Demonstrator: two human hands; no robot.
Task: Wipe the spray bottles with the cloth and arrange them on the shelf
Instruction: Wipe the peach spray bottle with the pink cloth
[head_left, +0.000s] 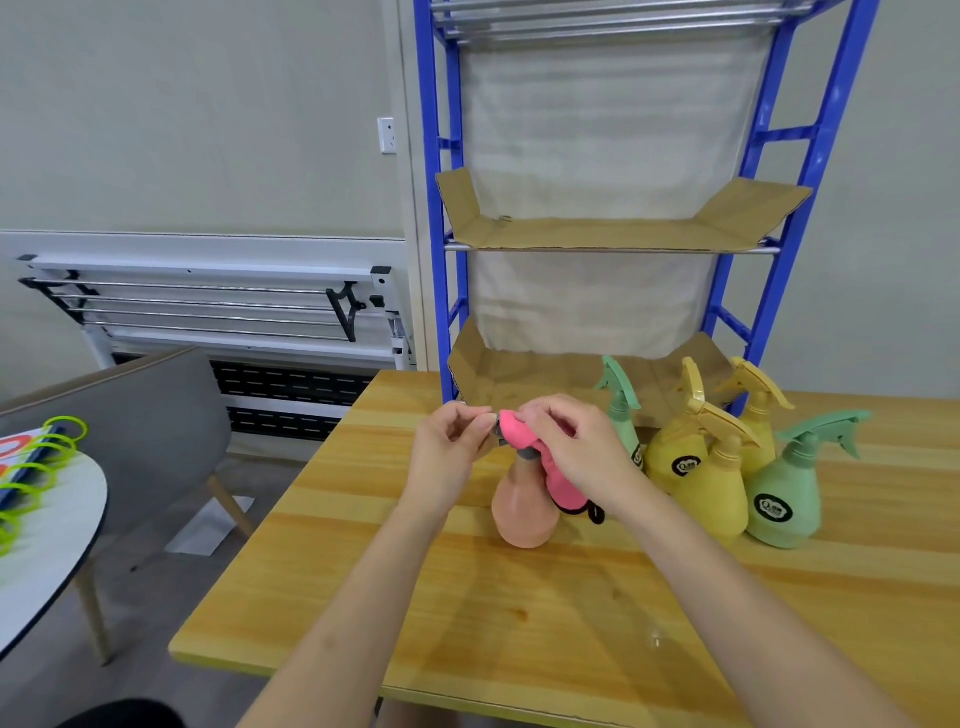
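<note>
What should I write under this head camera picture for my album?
Right hand wiping a pink spray bottle with a pink cloth, left hand steadying the nozzle, on a wooden table.

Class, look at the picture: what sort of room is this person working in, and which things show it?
Probably a workroom or office corner, not a kitchen: a wooden table, a blue metal shelf rack lined with cardboard, and a grey chair.

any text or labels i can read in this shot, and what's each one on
No text here can be read.
Black round label on the front green bottle: a white logo, lettering too blurred to read.
Black round label on the yellow bottle: too blurred.
Black label on the rear green bottle: mostly hidden by the right hand.
Black tag on the pink cloth: no readable print.
Peach bottle: no label visible.
</note>
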